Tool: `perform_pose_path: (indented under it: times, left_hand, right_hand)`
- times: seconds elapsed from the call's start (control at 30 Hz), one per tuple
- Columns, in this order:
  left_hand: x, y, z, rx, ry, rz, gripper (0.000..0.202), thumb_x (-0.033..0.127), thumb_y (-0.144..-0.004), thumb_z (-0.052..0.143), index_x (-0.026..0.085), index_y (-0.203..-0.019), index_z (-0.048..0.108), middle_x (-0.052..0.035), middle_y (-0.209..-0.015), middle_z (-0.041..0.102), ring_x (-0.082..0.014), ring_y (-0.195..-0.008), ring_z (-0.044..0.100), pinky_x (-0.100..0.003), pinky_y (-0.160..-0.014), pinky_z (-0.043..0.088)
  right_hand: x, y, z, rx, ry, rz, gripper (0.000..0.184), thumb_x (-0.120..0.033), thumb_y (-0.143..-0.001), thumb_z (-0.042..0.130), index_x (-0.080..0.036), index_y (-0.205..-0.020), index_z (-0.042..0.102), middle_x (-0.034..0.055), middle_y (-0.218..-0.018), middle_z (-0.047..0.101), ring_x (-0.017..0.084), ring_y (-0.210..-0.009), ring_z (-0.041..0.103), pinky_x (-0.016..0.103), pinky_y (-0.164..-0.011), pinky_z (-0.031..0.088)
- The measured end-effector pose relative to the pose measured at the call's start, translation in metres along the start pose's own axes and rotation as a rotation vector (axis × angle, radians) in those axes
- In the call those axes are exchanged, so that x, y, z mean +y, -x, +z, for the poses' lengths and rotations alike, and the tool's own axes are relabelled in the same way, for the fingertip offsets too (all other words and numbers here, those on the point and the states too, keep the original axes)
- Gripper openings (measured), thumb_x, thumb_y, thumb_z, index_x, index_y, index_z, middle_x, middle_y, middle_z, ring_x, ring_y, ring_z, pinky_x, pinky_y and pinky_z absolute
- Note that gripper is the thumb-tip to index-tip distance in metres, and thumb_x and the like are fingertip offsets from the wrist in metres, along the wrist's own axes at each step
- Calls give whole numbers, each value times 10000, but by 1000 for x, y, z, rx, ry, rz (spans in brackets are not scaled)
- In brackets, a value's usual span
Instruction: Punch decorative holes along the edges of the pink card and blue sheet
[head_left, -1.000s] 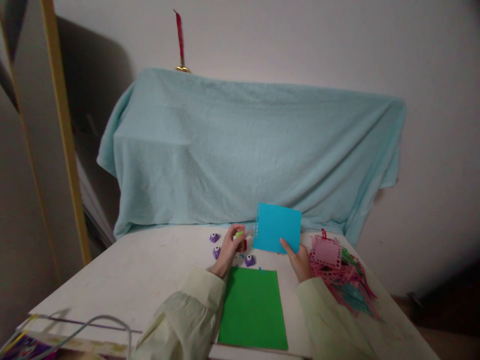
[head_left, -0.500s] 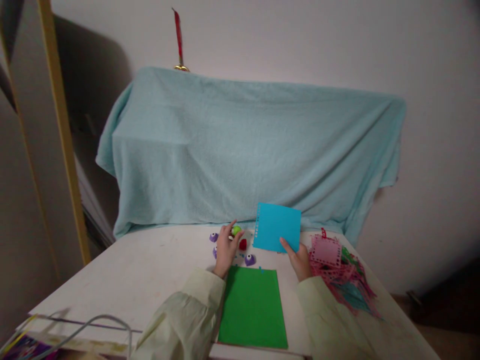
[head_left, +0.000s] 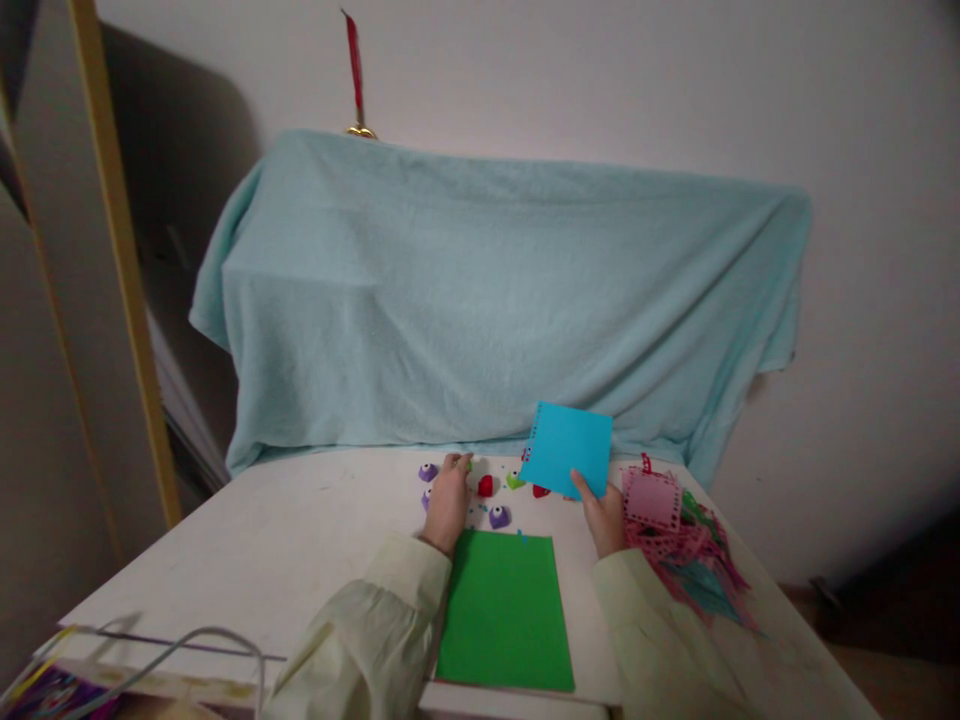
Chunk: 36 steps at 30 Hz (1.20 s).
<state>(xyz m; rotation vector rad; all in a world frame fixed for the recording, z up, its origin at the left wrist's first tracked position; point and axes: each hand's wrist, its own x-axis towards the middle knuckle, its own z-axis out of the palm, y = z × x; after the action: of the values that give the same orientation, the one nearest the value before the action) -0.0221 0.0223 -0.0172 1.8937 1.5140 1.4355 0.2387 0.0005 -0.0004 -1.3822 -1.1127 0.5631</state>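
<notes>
In my right hand (head_left: 604, 512) is a sheet of blue paper (head_left: 571, 448), pinched at its lower edge with the thumb on top. A row of small holes runs along the paper's left edge. My left hand (head_left: 448, 503) is closed at the back of the table, with a small green piece (head_left: 470, 466) mostly hidden at its fingertips. About it lie small purple eyed toys (head_left: 499, 517), a red one (head_left: 485, 486) and another green eyed one (head_left: 514, 480). A second red one (head_left: 541, 491) is partly under the blue paper.
A green sheet (head_left: 506, 610) lies in front of me on the white table (head_left: 247, 560). To the right is a heap of pink, green and blue paper strips (head_left: 694, 545). A light blue cloth (head_left: 495, 300) hangs behind. A grey cable (head_left: 202, 635) loops at front left.
My left hand has closed its spread fingers and covers most of the green piece. My right hand has shifted the blue paper slightly right, uncovering a green and a red toy.
</notes>
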Motion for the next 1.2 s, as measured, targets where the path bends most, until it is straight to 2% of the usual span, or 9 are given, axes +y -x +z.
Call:
perform_pose_path:
  times: [0.1,0.2,0.27,0.33,0.47,0.57,0.7,1.03,1.2]
  left_hand:
    - [-4,0,0,-116,-147,-84,405,-10,-738,421,175,-1058,587,-104,-981,567,-209,-889,553,-298,-828,386]
    - [-3,0,0,-199,-331,-99,417,-28,-734,396,159,-1070,559,-111,-1041,565,-201,-947,548,-294,-859,384]
    - [0,0,-1,-177,-399,-34,467,-38,-718,395,154,-1124,522,-120,-1128,535,-206,-1028,521,-303,-902,373]
    - [6,-1,-4,-98,-423,40,483,-26,-718,409,148,-1160,495,-128,-1200,490,-219,-1096,483,-324,-944,355]
    - [25,-3,-10,45,-362,163,384,46,-802,383,158,-1151,496,-125,-1184,483,-225,-1091,474,-350,-946,360]
    - [37,-1,-13,-15,-295,228,311,102,-855,350,183,-1095,531,-92,-997,560,-215,-983,519,-342,-875,394]
    - [42,3,-9,-112,-281,216,253,175,-882,358,200,-1019,570,-55,-811,564,-202,-833,548,-319,-778,408]
    - [38,3,-6,-154,-238,245,261,230,-913,332,195,-992,579,-64,-882,595,-207,-909,510,-331,-796,408]
    - [49,7,-4,-199,-192,317,324,289,-925,324,202,-1139,552,-84,-1039,569,-210,-1015,487,-378,-907,387]
  right_hand:
    - [3,-2,-1,54,-70,13,409,-521,-657,651,-123,-749,667,82,-653,692,218,-559,627,299,-534,475]
    - [7,-5,-2,155,-112,58,395,-501,-649,661,-120,-754,654,65,-604,671,201,-482,606,299,-489,470]
    - [8,-7,-4,212,-123,74,382,-485,-654,663,-120,-763,644,52,-580,656,188,-453,590,297,-471,467]
    - [10,-8,-5,240,-149,66,373,-475,-665,657,-124,-787,633,38,-573,648,173,-436,574,290,-461,467]
    - [12,-9,-5,219,-197,47,358,-461,-669,658,-123,-781,622,27,-556,637,164,-439,567,286,-467,476]
    - [13,-9,-4,210,-197,55,340,-448,-667,662,-120,-748,623,34,-555,638,175,-461,581,292,-479,477]
    - [14,-9,-5,197,-202,53,304,-428,-683,655,-131,-737,622,29,-556,639,177,-484,590,292,-496,479]
    - [11,-10,-3,178,-237,82,301,-420,-657,672,-142,-755,614,8,-520,620,169,-454,571,277,-460,452]
    - [9,-8,-3,181,-231,84,300,-420,-656,661,-140,-756,621,4,-493,605,167,-451,553,278,-457,440]
